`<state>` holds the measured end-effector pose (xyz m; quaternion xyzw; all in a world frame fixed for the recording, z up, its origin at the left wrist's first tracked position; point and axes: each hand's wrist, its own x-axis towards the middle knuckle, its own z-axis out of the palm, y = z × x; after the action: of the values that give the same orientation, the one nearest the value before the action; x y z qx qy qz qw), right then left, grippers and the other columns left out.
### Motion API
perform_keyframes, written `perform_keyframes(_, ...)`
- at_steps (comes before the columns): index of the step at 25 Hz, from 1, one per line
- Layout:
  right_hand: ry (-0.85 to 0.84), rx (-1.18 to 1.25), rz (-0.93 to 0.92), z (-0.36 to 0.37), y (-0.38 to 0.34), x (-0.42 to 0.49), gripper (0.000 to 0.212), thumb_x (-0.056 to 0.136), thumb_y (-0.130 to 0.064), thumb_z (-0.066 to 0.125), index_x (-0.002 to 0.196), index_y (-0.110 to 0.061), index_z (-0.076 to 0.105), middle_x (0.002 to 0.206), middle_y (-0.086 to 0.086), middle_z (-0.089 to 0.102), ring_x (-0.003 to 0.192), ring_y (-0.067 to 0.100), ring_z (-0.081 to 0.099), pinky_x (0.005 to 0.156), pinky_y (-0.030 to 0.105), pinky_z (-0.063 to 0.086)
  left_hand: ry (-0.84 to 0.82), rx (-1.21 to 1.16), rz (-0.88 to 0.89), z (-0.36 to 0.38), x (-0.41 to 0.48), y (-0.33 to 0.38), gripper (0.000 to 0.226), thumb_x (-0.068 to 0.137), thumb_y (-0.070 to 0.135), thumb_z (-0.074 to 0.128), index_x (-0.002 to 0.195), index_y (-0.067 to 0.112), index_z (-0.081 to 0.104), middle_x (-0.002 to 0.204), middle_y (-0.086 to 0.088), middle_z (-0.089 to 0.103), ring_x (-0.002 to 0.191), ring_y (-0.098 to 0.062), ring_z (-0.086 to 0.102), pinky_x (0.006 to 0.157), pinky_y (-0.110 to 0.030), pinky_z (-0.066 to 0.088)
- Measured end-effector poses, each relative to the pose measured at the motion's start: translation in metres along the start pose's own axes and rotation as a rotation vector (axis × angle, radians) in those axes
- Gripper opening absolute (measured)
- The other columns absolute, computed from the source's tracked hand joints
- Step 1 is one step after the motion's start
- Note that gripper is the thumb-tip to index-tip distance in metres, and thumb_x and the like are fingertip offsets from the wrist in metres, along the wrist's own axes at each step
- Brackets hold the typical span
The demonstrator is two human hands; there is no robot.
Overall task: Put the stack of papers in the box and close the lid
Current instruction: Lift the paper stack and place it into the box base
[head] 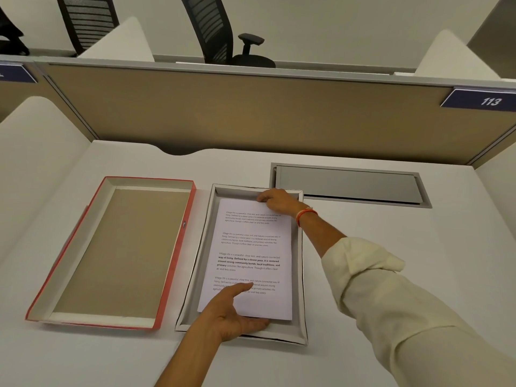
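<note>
Fingers (252, 325) of the left hand (229, 314) are lying under the near edge of the stack of papers (251, 247), thumb pressing on top; right hand (275, 201) is pinching its far edge. Stack is sitting inside the grey box (300, 275) on the bench (363, 224), red-edged lid (111, 252) lying upturned just left.

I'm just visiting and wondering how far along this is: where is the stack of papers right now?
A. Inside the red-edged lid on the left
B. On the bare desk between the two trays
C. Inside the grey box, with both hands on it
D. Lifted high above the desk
C: the stack of papers lies inside the grey box, with the left hand at its near end and the right hand at its far end; the red-edged lid sits apart.
</note>
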<state>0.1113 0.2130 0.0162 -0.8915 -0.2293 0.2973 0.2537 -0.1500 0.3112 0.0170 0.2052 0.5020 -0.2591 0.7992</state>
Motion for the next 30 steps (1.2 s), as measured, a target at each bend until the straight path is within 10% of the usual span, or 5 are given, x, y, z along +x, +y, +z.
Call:
perform_keyframes(13,0.015,-0.004,-0.011,0.0,-0.001,-0.003,0.037,0.099,-0.004,0.037,0.126,-0.006,0.062,0.133,0.013,0.06,0.119,0.032,0.057,0.104,0.037,0.045,-0.049,-0.026,-0.004,-0.002,-0.003,0.001,0.049,0.07,-0.004,0.077,0.109,0.015,0.055,0.117,-0.029,0.059,0.099,-0.061,0.061,0.077,-0.073,0.051)
perform_keyframes(23,0.006,-0.03,-0.027,-0.017,0.003,-0.013,0.041,0.099,-0.002,0.037,0.137,-0.007,0.052,0.142,0.012,0.052,0.131,0.029,0.047,0.111,0.035,0.036,-0.171,0.072,-0.037,-0.024,-0.018,0.009,0.055,0.078,0.005,0.078,0.124,0.02,0.052,0.13,-0.035,0.057,0.113,-0.062,0.056,0.103,-0.068,0.04)
perform_keyframes(30,0.118,0.268,-0.128,-0.006,-0.029,-0.037,0.042,0.099,0.002,0.038,0.137,-0.007,0.051,0.139,0.01,0.056,0.131,0.022,0.05,0.109,0.029,0.038,-0.193,0.308,0.212,-0.041,-0.05,0.057,0.062,0.078,0.016,0.078,0.126,-0.011,0.049,0.129,-0.038,0.057,0.114,-0.045,0.064,0.094,-0.056,0.053)
